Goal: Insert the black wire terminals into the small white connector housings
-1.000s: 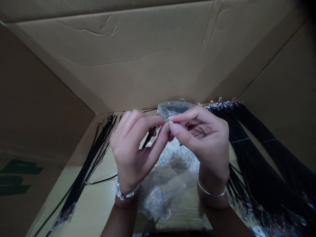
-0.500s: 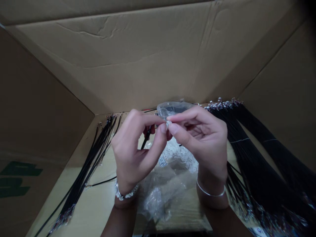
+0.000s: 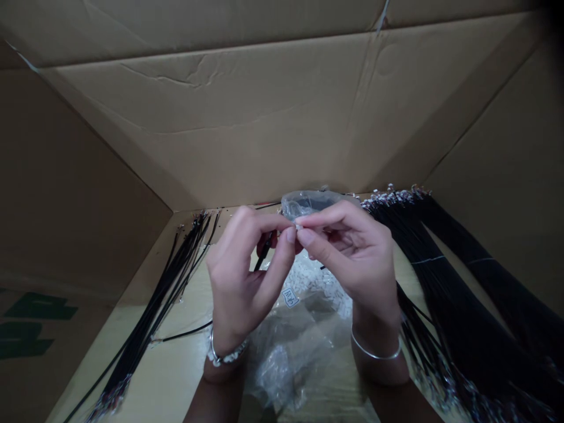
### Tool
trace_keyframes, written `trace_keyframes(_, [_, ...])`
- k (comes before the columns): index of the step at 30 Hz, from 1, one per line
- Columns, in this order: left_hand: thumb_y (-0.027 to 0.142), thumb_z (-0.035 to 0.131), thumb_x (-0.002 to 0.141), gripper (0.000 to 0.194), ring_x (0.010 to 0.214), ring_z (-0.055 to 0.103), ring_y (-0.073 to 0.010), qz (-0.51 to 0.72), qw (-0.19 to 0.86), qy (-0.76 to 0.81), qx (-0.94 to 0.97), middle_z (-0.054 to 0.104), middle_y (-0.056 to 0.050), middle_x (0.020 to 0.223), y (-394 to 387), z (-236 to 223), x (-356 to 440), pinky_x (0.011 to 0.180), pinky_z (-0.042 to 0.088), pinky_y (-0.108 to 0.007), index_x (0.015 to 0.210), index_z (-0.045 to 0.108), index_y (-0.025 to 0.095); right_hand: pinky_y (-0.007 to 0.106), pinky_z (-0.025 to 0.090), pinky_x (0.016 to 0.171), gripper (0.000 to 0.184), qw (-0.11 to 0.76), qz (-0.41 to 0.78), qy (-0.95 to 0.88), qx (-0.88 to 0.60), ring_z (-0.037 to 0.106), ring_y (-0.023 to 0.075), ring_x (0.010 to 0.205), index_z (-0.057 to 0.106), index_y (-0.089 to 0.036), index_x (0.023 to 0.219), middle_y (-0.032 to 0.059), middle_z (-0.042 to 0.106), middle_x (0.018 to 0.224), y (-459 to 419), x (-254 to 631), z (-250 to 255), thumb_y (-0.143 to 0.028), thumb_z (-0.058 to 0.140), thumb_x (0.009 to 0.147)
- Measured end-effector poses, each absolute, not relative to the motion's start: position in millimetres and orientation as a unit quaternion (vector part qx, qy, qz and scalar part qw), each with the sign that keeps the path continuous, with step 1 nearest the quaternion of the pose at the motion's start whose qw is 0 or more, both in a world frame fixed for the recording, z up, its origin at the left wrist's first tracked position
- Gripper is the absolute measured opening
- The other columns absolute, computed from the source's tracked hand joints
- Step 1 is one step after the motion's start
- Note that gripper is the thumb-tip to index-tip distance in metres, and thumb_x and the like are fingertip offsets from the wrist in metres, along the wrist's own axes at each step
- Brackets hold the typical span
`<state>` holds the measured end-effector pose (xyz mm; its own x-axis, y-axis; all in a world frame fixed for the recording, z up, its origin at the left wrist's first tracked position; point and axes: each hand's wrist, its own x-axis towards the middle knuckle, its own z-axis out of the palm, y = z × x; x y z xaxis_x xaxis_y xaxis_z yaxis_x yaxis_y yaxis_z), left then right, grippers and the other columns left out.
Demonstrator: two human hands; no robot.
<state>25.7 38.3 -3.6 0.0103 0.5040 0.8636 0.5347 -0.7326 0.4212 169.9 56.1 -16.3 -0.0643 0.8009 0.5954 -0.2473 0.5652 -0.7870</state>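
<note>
Fingertips of both hands meet in the middle of the head view. Thumb and forefinger of my right hand [image 3: 352,252] pinch a small white connector housing [image 3: 299,227]. My left hand [image 3: 247,276] is closed around a black cable [image 3: 263,255], its thumb and forefinger pressed together at the connector. The wire ends between the fingertips are too small and covered to make out. Below the hands lies a clear plastic bag [image 3: 282,370] with a pile of small white connectors [image 3: 319,279] on or in it. A handwritten label [image 3: 289,297] shows beside the pile.
Black cables [image 3: 176,282] with bare coloured wire ends lie in a loose bunch at left. Thick tied bundles of cables [image 3: 449,294] with white connectors on their far ends lie at right. Cardboard walls [image 3: 264,129] enclose the table at the back and sides.
The view has tilted up slightly, so everything sits a little lower. My fingertips remain together at the white connector, and my right hand has shifted slightly left.
</note>
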Motion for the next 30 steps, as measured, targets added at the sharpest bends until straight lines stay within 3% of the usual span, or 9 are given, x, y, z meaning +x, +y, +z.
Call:
trace_keyframes(20, [0.012, 0.067, 0.093, 0.008, 0.073, 0.056, -0.012, -0.617, -0.012, -0.378, -0.69, 0.061, 0.0, 0.081, 39.5, -6.6, 28.5, 0.066, 0.048, -0.028, 0.091, 0.064, 0.019, 0.02, 0.066, 0.068, 0.019, 0.648, 0.421, -0.593, -0.225, 0.078, 0.0119, 0.077, 0.079, -0.026, 0.102, -0.0016, 0.08, 0.089, 55.6, 166.3, -16.2, -0.014, 0.078, 0.088])
trace_keyframes(30, [0.008, 0.065, 0.093, 0.011, 0.075, 0.054, -0.0121, -0.614, -0.013, -0.368, -0.698, 0.06, 0.0, 0.082, 38.7, -6.0, 27.6, 0.065, 0.047, -0.029, 0.092, 0.065, 0.019, 0.022, 0.066, 0.073, 0.027, 0.665, 0.388, -0.602, -0.21, 0.076, 0.012, 0.08, 0.079, -0.028, 0.106, -0.0018, 0.079, 0.093, 57.8, 163.9, -22.5, -0.009, 0.077, 0.086])
